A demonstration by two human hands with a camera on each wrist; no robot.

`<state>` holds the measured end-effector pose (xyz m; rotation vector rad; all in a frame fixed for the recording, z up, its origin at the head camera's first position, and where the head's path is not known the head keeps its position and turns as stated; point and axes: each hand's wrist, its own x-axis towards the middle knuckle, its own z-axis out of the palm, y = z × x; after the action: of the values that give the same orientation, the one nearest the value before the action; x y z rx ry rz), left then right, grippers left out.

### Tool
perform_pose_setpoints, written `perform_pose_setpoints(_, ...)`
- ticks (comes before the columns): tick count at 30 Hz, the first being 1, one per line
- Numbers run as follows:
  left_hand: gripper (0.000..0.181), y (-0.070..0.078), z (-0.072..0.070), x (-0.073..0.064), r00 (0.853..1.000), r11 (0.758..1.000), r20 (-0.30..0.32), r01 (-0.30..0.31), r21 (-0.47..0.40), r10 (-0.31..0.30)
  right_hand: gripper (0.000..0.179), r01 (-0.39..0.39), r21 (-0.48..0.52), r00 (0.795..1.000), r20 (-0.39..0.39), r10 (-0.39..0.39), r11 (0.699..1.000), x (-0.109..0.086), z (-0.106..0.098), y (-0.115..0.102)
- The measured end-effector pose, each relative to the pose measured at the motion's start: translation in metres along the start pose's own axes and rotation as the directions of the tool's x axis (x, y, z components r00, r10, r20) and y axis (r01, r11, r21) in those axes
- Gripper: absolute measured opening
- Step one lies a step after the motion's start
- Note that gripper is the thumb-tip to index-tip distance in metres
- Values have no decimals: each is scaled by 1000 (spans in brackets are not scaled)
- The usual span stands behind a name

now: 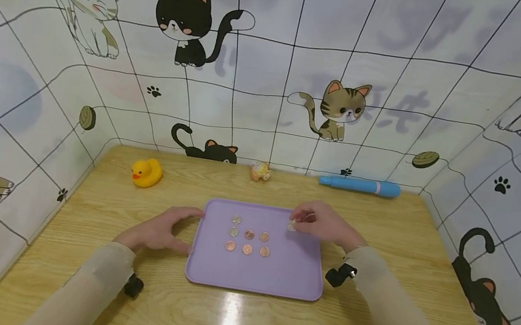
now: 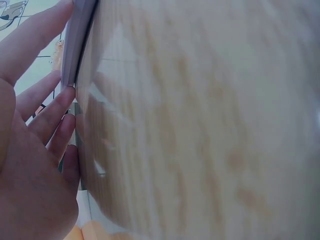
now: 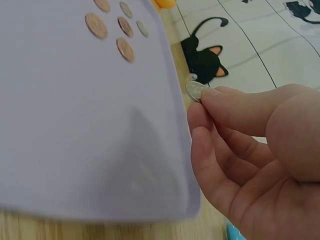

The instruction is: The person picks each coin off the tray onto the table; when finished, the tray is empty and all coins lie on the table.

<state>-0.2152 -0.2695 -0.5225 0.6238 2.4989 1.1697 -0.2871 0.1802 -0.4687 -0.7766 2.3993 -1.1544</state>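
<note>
A lilac tray lies on the wooden table. On its left half sit several coins in rough rows: two silver-coloured coins, one a far silver coin, and several copper coins, one a near copper coin. Above the tray's far right part, my right hand pinches another silver-coloured coin between thumb and index finger. My left hand rests at the tray's left edge, thumb and fingers spread and touching its rim; the left wrist view shows the fingers fairly straight, holding nothing.
A yellow rubber duck stands at the back left. A small figurine is at the back middle, and a blue pen-shaped tube lies at the back right. Cat-printed sheeting walls the table's back and sides.
</note>
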Motion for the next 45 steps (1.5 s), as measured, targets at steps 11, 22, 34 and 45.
perform_pose_setpoints(11,89,-2,2,-2,1000,1000,7,7,-5,-7,15,-69,-1,993,-100,68,998,-43,-37,32)
perform_pose_setpoints(22,90,-2,-2,3,999,999,2,-44,-6,44,20,-112,-26,980,-168,106,993,-69,-60,46)
perform_pose_setpoints(34,90,2,-1,-1,1000,1000,6,-1,-2,1,26,-247,-19,942,-240,236,969,-90,-76,82)
perform_pose_setpoints(45,90,3,1,-3,1000,1000,5,22,8,-22,20,-337,-56,922,-221,317,940,-85,-70,100)
